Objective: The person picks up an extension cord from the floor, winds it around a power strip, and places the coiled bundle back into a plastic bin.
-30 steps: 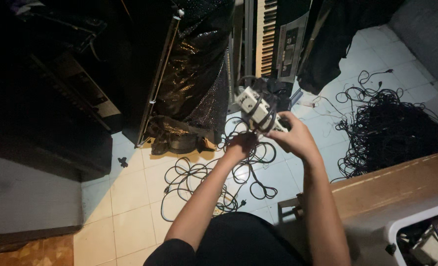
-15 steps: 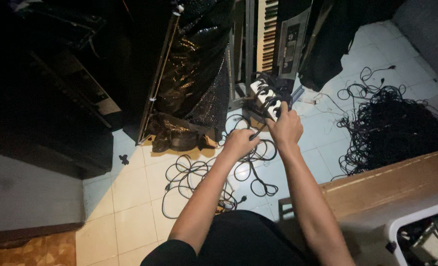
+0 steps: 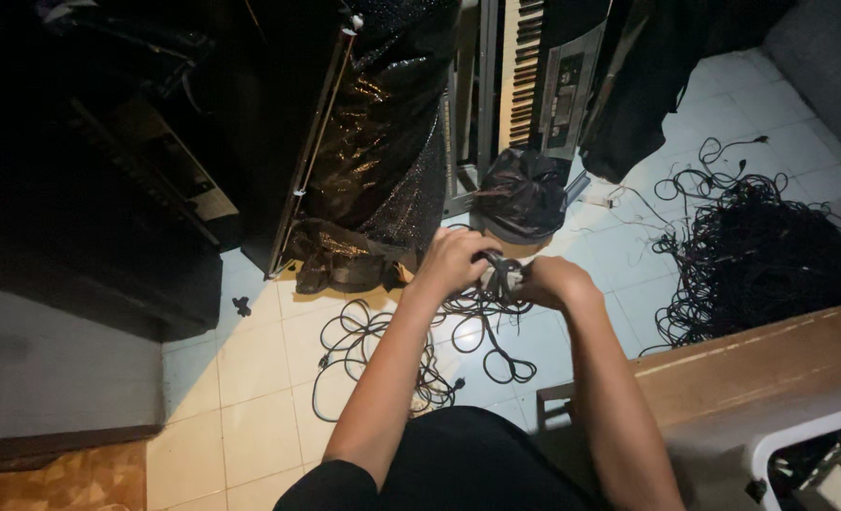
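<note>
Overhead, 2 hands, left hand (image 3: 455,262) and right hand (image 3: 553,282), around cable bundle (image 3: 498,274).

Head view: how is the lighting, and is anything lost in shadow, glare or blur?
Head view: uneven light. The pale tiled floor and both hands, left hand and right hand, are lit and fairly sharp; the bundle of black cable between them is readable. The left third is near-black, with detail lost. The glossy black plastic cover shows speckled glare.
</note>
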